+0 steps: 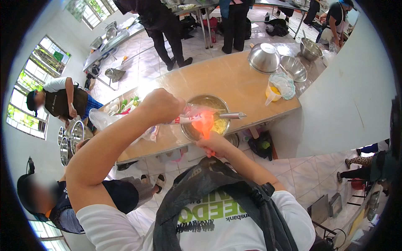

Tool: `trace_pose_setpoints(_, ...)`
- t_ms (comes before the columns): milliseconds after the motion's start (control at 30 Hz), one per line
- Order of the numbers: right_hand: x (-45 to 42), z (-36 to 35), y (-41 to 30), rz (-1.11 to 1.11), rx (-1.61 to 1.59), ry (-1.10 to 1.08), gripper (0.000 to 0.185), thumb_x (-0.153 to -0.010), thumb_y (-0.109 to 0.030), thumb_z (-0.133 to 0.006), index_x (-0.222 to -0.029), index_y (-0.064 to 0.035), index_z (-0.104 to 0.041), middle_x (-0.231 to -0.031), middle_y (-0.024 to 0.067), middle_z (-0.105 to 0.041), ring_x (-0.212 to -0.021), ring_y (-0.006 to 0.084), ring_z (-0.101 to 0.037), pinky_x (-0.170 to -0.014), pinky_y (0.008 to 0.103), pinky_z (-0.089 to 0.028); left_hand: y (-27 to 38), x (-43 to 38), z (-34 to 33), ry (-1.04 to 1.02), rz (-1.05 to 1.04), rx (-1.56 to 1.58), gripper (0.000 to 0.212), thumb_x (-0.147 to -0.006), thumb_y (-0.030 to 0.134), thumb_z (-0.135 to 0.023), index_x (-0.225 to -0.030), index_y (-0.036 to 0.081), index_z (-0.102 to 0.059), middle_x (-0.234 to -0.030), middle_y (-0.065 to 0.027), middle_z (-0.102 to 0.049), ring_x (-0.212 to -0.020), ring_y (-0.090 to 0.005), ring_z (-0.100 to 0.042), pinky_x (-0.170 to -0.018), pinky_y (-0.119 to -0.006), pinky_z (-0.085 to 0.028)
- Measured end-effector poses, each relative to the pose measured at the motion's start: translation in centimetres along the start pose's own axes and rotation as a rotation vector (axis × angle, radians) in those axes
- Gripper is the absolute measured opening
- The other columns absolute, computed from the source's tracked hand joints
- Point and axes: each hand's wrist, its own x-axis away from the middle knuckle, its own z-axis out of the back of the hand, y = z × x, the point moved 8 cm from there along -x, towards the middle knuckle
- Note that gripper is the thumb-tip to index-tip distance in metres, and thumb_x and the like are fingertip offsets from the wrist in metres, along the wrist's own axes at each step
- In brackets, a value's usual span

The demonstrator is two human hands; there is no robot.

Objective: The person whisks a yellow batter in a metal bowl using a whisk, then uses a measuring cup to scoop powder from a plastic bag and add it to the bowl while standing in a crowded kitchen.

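Note:
My left hand [166,105] is raised and closed around a clear plastic bag with red print [185,118], tipped toward an orange plastic measuring cup [202,124]. The cup's handle is in my right hand [215,144], which is low at the table edge. Both cup and bag mouth are over a stainless steel bowl [205,96] that contains a pale yellow mixture [220,125]. Resting across the bowl's right rim is a utensil with a metal handle [233,115]; its head is hidden. Whether anything is flowing from the bag cannot be made out.
At the table's right lie an upturned steel bowl [264,58], another bowl [294,68] and a clear jug with yellow contents [274,92]. Eggs and vegetables [125,105] are at left. One person [40,197] is close on my left; another person [67,97] stands beyond several steel bowls [78,135].

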Motion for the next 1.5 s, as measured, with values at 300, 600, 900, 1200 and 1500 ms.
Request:
trace_pose_setpoints(300,0.0,0.3,0.0,-0.007,0.014,0.031,0.018,-0.075,-0.005,-0.058,-0.070,-0.0082,-0.040,-0.050,-0.0011,-0.039,-0.034,0.0093,-0.040,-0.032,0.0263,-0.036,0.4,0.5,-1.1,0.134,-0.075,-0.088,0.014,-0.078,0.019,-0.050,-0.067,0.009,-0.051,-0.051,-0.0075,-0.057,-0.048,-0.0222,-0.060,-0.046,-0.035,-0.045)
trace_pose_setpoints(600,-0.2,0.7,-0.1,-0.013,0.044,0.015,0.018,-0.075,-0.006,-0.057,-0.070,-0.0081,-0.040,-0.050,-0.0020,-0.039,-0.035,0.0079,-0.042,-0.031,0.0242,-0.038,0.5,1.4,-0.3,0.214,-0.090,-0.036,0.010,-0.076,0.017,-0.050,-0.069,0.009,-0.050,-0.049,-0.0068,-0.055,-0.047,-0.0224,-0.059,-0.045,-0.036,-0.044)
trace_pose_setpoints(900,-0.1,0.5,-0.3,0.024,0.078,-0.008,0.021,-0.077,-0.007,-0.058,-0.071,-0.0090,-0.038,-0.051,-0.0025,-0.040,-0.034,0.0073,-0.042,-0.031,0.0233,-0.038,0.4,1.7,0.6,0.198,-0.085,-0.086,0.010,-0.074,0.017,-0.051,-0.067,0.009,-0.050,-0.048,-0.0074,-0.054,-0.047,-0.0232,-0.059,-0.043,-0.036,-0.044)
trace_pose_setpoints(1200,-0.8,1.1,0.3,0.093,0.099,-0.001,0.019,-0.079,-0.009,-0.059,-0.075,-0.0087,-0.040,-0.054,-0.0024,-0.042,-0.035,0.0065,-0.041,-0.032,0.0216,-0.037,0.5,1.8,1.9,0.161,-0.078,-0.090,0.010,-0.073,0.017,-0.051,-0.067,0.009,-0.051,-0.048,-0.0076,-0.054,-0.047,-0.0237,-0.059,-0.043,-0.036,-0.044)
trace_pose_setpoints(1500,-0.7,1.0,0.1,0.049,0.117,0.016,0.021,-0.080,-0.008,-0.057,-0.077,-0.0083,-0.037,-0.052,-0.0007,-0.040,-0.034,0.0093,-0.043,-0.031,0.0249,-0.039,1.0,1.1,2.3,-0.006,-0.068,-0.029,0.010,-0.073,0.015,-0.054,-0.068,0.007,-0.059,-0.061,-0.0108,-0.061,-0.062,-0.0260,-0.063,-0.055,-0.037,-0.049)
